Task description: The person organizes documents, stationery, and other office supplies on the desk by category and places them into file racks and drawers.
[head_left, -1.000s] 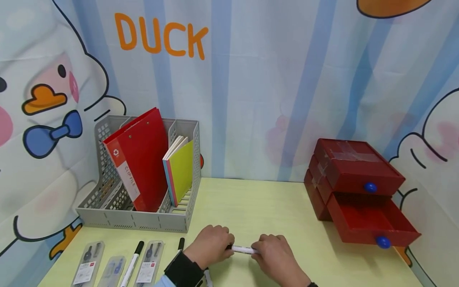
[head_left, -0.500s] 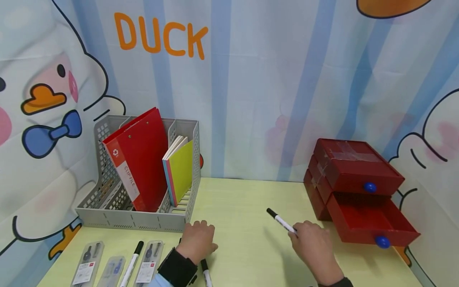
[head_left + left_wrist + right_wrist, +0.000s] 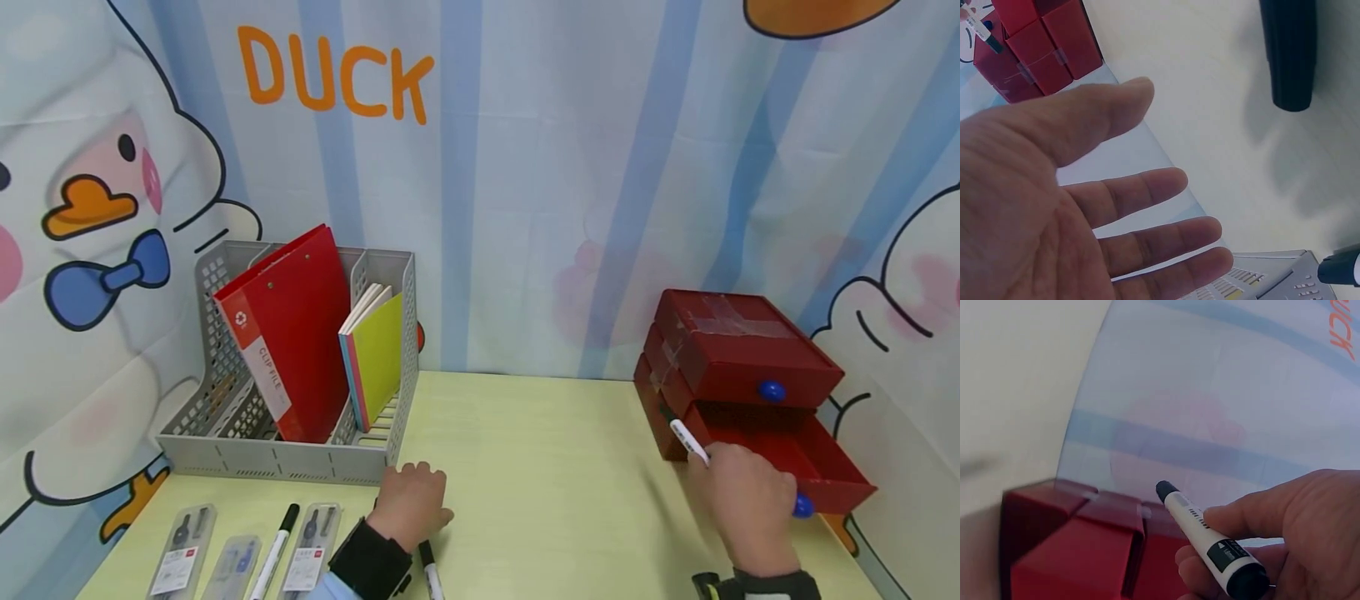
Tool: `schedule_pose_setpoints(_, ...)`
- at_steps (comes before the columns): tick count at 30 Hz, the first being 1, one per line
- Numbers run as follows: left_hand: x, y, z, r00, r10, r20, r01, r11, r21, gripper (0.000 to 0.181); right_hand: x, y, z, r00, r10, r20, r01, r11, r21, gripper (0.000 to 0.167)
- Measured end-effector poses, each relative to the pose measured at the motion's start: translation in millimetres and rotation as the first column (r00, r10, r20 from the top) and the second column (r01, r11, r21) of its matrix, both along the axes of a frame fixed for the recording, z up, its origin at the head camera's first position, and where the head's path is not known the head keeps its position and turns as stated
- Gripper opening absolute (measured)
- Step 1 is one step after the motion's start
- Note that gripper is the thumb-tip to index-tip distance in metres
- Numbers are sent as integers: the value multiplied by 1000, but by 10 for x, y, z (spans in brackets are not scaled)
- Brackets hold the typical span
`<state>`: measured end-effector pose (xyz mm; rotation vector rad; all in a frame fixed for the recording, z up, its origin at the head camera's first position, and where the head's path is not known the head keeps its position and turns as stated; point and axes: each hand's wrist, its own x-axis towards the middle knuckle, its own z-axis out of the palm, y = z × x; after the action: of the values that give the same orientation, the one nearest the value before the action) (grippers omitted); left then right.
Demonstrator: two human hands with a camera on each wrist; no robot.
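My right hand point(image 3: 750, 500) pinches a white marker point(image 3: 688, 440) with a dark cap, in front of the open lower drawer point(image 3: 832, 475) of the red drawer box point(image 3: 750, 342). The right wrist view shows thumb and fingers round the marker point(image 3: 1200, 531). My left hand point(image 3: 412, 504) hovers over the table beside the grey basket's front corner; in the left wrist view this hand point(image 3: 1054, 187) holds nothing, its fingers apart and relaxed. Near it lies a marker point(image 3: 431, 571) with a black cap, partly hidden by the sleeve and hand.
The grey basket point(image 3: 277, 461) at left holds a red clip file point(image 3: 300, 350) and notebooks point(image 3: 378, 358). In front of it lie another marker point(image 3: 273, 554) and clear plastic cases point(image 3: 180, 550), point(image 3: 232, 567), point(image 3: 311, 550). A patterned curtain point(image 3: 525, 208) hangs behind the table point(image 3: 525, 467).
Both hands were on the marker; the left let go and moved left. The right hand carried the marker rightward to the open drawer.
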<state>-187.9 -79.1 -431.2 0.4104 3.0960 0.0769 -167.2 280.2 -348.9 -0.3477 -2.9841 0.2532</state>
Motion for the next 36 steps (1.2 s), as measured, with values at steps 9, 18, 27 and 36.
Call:
schedule_pose_setpoints(9, 7, -10, -19, 1000, -5, 13, 5, 1000, 9, 35, -45, 325, 155, 985, -147, 87, 142, 988, 64, 38)
schedule_pose_setpoints(18, 2, -9, -32, 1000, -6, 24, 6, 1000, 0, 36, -255, 495, 145, 987, -106, 119, 101, 994, 49, 36)
schedule_pose_setpoints(27, 15, -17, -9, 1000, -9, 20, 9, 1000, 5, 36, -503, 620, -45, 988, -40, 147, 49, 997, -60, 28)
schedule_pose_setpoints(36, 27, -42, -24, 1000, -2, 1, 2, 1000, 19, 36, -620, 734, -133, 973, 26, 230, 9, 988, -152, 27)
